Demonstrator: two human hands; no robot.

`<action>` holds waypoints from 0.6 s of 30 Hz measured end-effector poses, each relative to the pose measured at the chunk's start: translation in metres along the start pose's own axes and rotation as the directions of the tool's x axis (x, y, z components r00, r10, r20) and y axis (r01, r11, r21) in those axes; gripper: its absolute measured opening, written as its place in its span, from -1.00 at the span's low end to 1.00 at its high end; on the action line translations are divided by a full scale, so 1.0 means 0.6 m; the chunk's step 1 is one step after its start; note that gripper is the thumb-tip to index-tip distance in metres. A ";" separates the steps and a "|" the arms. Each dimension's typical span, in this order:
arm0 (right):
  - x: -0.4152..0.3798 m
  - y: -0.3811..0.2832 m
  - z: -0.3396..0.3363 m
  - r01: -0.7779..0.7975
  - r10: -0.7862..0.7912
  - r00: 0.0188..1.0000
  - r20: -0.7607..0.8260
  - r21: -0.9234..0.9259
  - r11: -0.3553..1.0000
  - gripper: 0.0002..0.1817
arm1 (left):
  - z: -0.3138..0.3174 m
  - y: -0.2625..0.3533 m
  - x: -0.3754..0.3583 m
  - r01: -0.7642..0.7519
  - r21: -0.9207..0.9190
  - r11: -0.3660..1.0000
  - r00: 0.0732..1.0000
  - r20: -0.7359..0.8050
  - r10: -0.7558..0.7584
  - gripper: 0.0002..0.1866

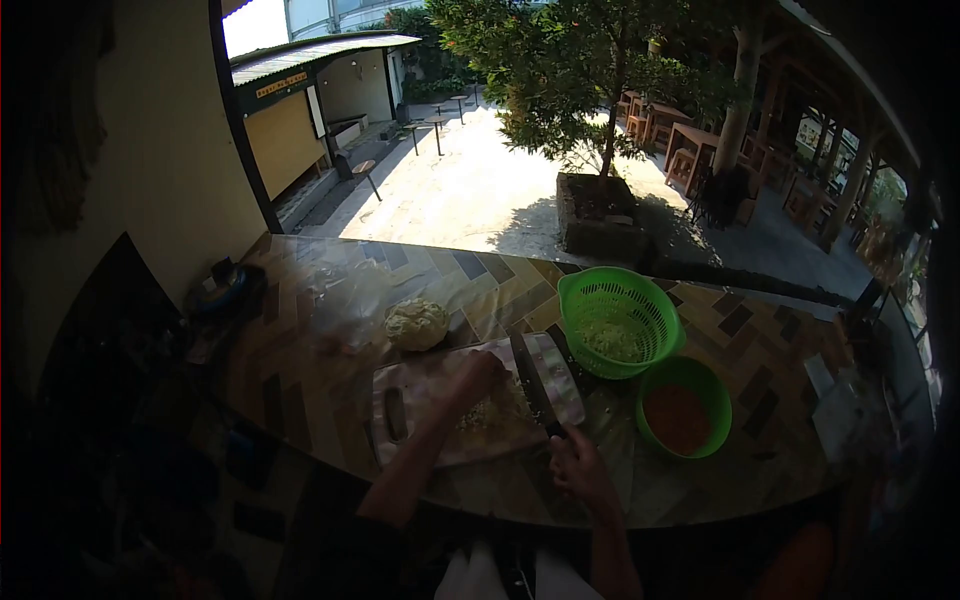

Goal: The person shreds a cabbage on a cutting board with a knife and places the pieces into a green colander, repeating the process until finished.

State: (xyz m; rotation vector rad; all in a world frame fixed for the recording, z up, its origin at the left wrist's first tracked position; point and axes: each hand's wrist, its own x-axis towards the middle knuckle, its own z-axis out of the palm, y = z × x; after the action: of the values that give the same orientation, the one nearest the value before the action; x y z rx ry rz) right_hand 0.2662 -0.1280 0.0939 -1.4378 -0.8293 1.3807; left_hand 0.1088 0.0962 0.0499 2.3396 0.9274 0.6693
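Observation:
My right hand (580, 468) is wrapped round the handle of a large knife (533, 380), whose dark blade points away from me over the right part of the cutting board (440, 377). My left hand (484, 374) rests low over the board, left of the blade, with its fingers bunched; what they hold, if anything, is hidden. Pale chopped bits (480, 415) lie on the board below that hand. A pale round cabbage-like head (416, 324) sits just behind the board. The green colander (620, 285) behind the board's right end holds pale shredded pieces.
A green bowl (727, 405) with orange-red contents stands right of the board. Clear plastic (345, 285) lies at the back left of the tiled counter (300, 400). Dark items (225, 290) are by the left wall. Beyond the counter stands a tree in a planter (600, 235).

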 end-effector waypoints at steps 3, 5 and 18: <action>-0.009 -0.011 -0.001 -0.022 0.021 1.000 -0.018 -0.025 0.999 -0.54 | 0.024 -0.008 0.004 0.011 -0.053 0.999 1.000 -0.023 -0.012 -0.79; -0.009 -0.006 -0.006 -0.010 0.010 1.000 -0.004 -0.001 1.000 -0.55 | 0.025 0.003 0.005 0.016 -0.031 0.999 1.000 -0.010 -0.016 -0.81; -0.005 0.017 -0.022 -0.007 0.008 1.000 -0.017 0.030 1.000 -0.57 | 0.053 0.031 0.008 -0.058 -0.091 0.994 0.980 -0.197 0.040 -0.84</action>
State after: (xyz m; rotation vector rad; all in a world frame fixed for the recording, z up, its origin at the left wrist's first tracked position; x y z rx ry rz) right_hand 0.2775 -0.1364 0.0842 -1.4289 -0.7896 1.3792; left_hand 0.1398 0.0791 0.0395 2.2473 0.9019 0.9569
